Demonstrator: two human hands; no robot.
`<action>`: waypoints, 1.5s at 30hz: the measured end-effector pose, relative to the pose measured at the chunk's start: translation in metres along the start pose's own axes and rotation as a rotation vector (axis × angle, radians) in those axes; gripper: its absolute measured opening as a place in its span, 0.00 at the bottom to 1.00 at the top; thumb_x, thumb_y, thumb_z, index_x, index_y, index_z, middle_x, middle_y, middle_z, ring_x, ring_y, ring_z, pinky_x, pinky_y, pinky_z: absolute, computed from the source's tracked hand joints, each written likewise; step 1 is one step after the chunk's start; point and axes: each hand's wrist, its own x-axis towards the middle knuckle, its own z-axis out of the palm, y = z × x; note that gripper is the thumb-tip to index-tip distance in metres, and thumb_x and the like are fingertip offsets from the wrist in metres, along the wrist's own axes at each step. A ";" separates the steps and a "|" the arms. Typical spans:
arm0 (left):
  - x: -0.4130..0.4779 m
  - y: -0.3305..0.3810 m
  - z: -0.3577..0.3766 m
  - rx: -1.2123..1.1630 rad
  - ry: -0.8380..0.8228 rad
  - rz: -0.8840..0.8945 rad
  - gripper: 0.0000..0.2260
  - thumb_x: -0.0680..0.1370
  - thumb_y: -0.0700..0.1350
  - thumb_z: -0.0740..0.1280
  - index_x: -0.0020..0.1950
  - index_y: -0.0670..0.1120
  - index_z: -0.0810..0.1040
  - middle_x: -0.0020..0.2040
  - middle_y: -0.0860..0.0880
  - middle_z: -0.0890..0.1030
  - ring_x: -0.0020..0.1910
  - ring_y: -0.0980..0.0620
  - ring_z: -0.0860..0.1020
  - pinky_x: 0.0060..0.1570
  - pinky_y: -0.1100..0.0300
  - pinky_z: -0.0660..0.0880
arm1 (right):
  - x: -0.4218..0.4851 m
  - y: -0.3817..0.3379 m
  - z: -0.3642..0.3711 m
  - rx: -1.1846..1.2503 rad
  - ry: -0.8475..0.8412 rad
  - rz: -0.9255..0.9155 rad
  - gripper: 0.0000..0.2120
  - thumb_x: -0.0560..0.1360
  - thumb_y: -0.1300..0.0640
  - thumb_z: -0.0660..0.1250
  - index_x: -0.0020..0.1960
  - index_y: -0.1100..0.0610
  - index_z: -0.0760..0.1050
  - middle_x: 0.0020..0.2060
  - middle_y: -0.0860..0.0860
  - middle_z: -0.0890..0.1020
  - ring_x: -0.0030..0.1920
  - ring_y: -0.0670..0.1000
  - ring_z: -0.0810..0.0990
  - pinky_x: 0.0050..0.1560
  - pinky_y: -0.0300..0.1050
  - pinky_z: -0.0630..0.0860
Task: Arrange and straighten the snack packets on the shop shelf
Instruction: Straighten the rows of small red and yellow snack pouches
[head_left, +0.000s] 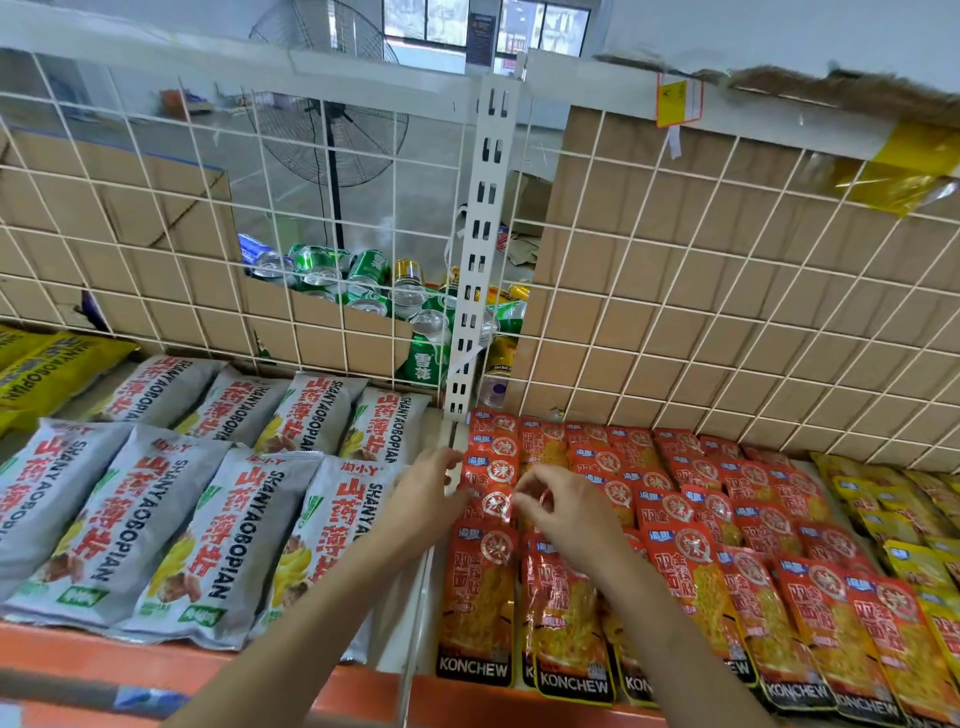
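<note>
Grip: our left hand (428, 491) and right hand (569, 514) both pinch one red packet (496, 504).
Place: leftmost red column on the shelf (78, 652), grey packets (208, 519) just left.

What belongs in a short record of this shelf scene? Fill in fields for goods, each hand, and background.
place: shelf, wire grid behind
left goods: grey packets
right goods: red packets, then yellow packets
left hand: at the red packets' left edge, grip unclear
right hand: pinches a red packet
behind grid: cans, fan, cardboard
</note>
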 end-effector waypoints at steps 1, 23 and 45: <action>-0.005 0.001 0.001 -0.056 -0.010 -0.005 0.23 0.76 0.47 0.67 0.69 0.47 0.67 0.67 0.50 0.71 0.57 0.56 0.74 0.52 0.66 0.75 | 0.004 0.002 -0.001 -0.007 0.024 0.012 0.04 0.76 0.51 0.64 0.48 0.49 0.75 0.43 0.42 0.78 0.40 0.40 0.75 0.39 0.32 0.71; -0.027 -0.006 0.044 -0.315 -0.003 0.133 0.36 0.74 0.40 0.69 0.63 0.66 0.46 0.58 0.69 0.60 0.58 0.75 0.62 0.55 0.82 0.60 | 0.058 0.017 0.013 0.093 -0.069 0.168 0.05 0.73 0.53 0.68 0.46 0.50 0.73 0.40 0.44 0.76 0.42 0.44 0.75 0.38 0.36 0.68; -0.025 -0.004 0.046 -0.268 -0.043 0.077 0.38 0.75 0.45 0.68 0.76 0.50 0.45 0.75 0.54 0.54 0.74 0.57 0.55 0.71 0.51 0.61 | 0.094 0.022 0.011 0.138 -0.072 0.246 0.10 0.73 0.53 0.69 0.52 0.55 0.76 0.52 0.50 0.79 0.49 0.49 0.77 0.47 0.43 0.71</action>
